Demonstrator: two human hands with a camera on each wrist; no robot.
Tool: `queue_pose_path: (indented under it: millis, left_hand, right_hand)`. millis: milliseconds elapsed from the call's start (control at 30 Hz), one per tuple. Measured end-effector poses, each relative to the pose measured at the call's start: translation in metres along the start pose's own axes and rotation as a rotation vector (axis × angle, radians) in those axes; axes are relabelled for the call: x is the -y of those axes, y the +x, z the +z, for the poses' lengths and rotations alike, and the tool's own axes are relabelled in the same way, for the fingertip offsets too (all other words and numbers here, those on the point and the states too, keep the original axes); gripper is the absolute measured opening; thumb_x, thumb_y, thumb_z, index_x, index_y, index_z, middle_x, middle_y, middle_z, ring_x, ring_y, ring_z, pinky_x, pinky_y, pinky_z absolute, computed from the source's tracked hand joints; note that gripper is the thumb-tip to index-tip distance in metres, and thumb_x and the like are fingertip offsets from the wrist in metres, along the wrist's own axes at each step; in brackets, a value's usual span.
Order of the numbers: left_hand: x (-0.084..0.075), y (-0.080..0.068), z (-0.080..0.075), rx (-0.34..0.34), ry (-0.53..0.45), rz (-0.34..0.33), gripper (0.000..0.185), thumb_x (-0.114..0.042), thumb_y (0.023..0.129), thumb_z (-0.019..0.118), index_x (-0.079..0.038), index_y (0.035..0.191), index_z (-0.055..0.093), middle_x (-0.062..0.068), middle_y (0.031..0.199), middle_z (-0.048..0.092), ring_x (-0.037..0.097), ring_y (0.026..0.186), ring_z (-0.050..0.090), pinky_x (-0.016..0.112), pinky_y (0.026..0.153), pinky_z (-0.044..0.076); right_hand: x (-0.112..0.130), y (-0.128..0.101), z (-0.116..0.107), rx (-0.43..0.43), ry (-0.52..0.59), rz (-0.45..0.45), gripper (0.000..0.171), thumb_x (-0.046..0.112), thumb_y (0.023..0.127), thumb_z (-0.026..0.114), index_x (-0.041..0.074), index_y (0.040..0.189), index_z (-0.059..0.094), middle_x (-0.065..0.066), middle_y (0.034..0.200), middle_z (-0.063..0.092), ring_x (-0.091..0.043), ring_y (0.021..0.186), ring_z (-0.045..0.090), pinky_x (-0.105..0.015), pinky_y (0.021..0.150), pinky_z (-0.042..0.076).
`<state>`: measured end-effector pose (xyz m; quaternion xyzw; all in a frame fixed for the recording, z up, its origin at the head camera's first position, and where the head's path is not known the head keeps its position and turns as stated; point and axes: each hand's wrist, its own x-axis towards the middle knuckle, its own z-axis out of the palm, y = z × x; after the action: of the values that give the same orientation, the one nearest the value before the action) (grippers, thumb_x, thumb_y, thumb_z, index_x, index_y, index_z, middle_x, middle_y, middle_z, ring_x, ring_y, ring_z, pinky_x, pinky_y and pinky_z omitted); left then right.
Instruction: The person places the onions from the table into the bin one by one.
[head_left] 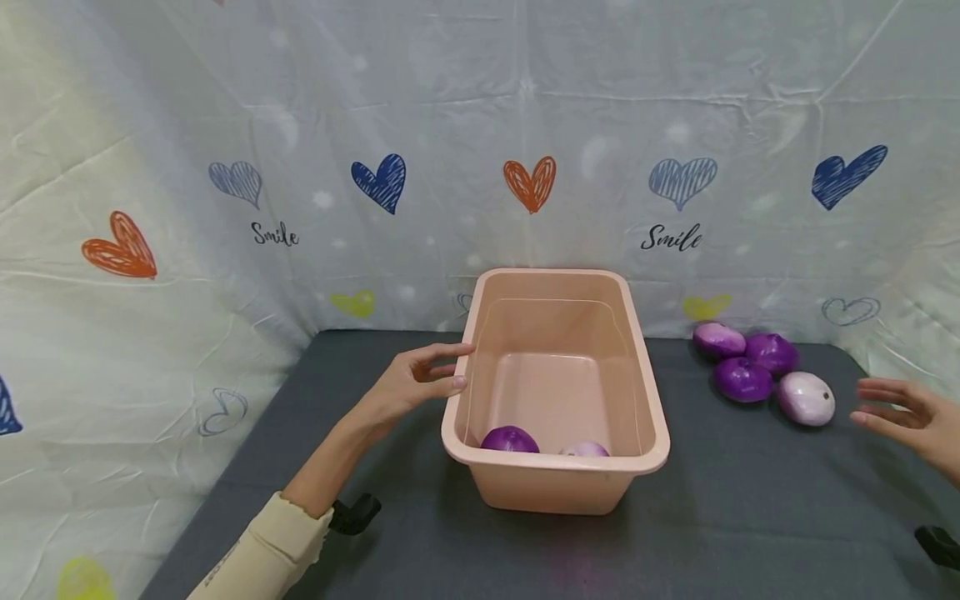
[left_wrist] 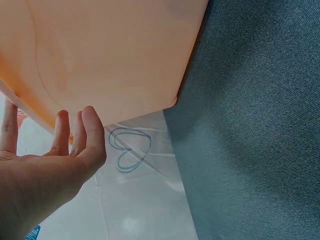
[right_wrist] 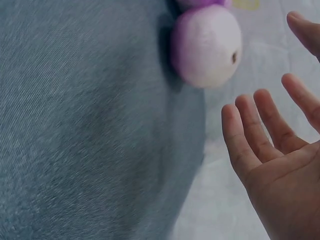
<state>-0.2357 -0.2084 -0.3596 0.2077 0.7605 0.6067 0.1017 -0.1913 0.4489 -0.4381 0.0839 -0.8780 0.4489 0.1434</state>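
A peach plastic bin (head_left: pixel 555 492) stands mid-table. My left hand (head_left: pixel 420 375) is at its left rim, fingertips touching the edge, fingers lightly bent; the left wrist view shows these fingers (left_wrist: pixel 92 135) against the outer wall. Two onions lie at the bin's near end, a purple onion (head_left: pixel 510 439) and a pale onion (head_left: pixel 587 449), both partly hidden by the rim. On the right, my right hand (head_left: pixel 911 417) hovers beside a whitish-purple onion (head_left: pixel 806 399), fingers spread and apart from it. In the right wrist view that onion (right_wrist: pixel 207 47) lies beyond the fingertips, its dark spot towards them.
Close to the whitish onion sit a dark purple onion (head_left: pixel 742 380), another purple onion (head_left: pixel 772 353) and a pinkish onion (head_left: pixel 718 340), near the back edge. A dark grey cloth (head_left: pixel 360 567) covers the table. Behind hangs a white curtain (head_left: pixel 450 75) printed with hearts.
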Motion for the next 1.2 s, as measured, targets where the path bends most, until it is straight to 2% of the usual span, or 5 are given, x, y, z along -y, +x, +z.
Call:
queue_pose_path:
  millis: [300,767,967,1067,1200]
  left_hand:
    - [0.001,0.000,0.000,0.001,0.012,0.007,0.054,-0.022,0.096,0.074,-0.014,0.146,0.057,0.006,0.151,0.049,0.032,0.136,0.047,0.060,0.109,0.035]
    - [0.001,0.000,0.000,0.003,0.021,0.014,0.053,-0.022,0.097,0.073,-0.013,0.146,0.057,0.008,0.149,0.050,0.033,0.136,0.047,0.060,0.110,0.034]
    - [0.001,0.000,0.000,-0.005,0.018,0.019,0.053,-0.022,0.096,0.073,-0.012,0.146,0.057,0.009,0.147,0.051,0.032,0.134,0.050,0.058,0.109,0.037]
    - [0.002,0.000,0.000,-0.005,0.016,0.018,0.053,-0.021,0.097,0.073,-0.012,0.146,0.057,0.009,0.147,0.051,0.032,0.132,0.051,0.057,0.109,0.038]
    - [0.002,0.000,0.000,-0.002,0.016,0.016,0.053,-0.022,0.097,0.073,-0.013,0.147,0.057,0.009,0.148,0.051,0.031,0.132,0.052,0.057,0.109,0.038]
  right_hand:
    - [-0.014,0.011,0.012,0.140,-0.125,0.164,0.092,0.021,0.098,0.072,-0.009,0.158,0.009,-0.049,0.148,0.016,-0.070,0.120,0.032,-0.043,0.082,0.054]
    - [-0.010,0.033,0.030,0.196,-0.079,0.135,0.088,0.018,0.094,0.077,-0.015,0.153,0.020,-0.044,0.149,0.023,-0.070,0.124,0.032,-0.008,0.067,0.041]
    - [-0.008,0.035,0.034,0.151,-0.109,0.096,0.080,0.014,0.091,0.080,-0.018,0.146,0.031,-0.042,0.140,0.035,-0.025,0.107,0.064,-0.010,0.067,0.047]
    - [-0.009,0.035,0.035,0.146,-0.098,0.085,0.079,0.011,0.090,0.080,-0.019,0.145,0.032,-0.042,0.139,0.037,0.014,0.093,0.048,-0.014,0.066,0.050]
    - [-0.009,0.035,0.035,0.146,-0.071,0.091,0.078,0.011,0.091,0.079,-0.018,0.145,0.031,-0.042,0.137,0.037,0.020,0.091,0.042,-0.015,0.066,0.050]
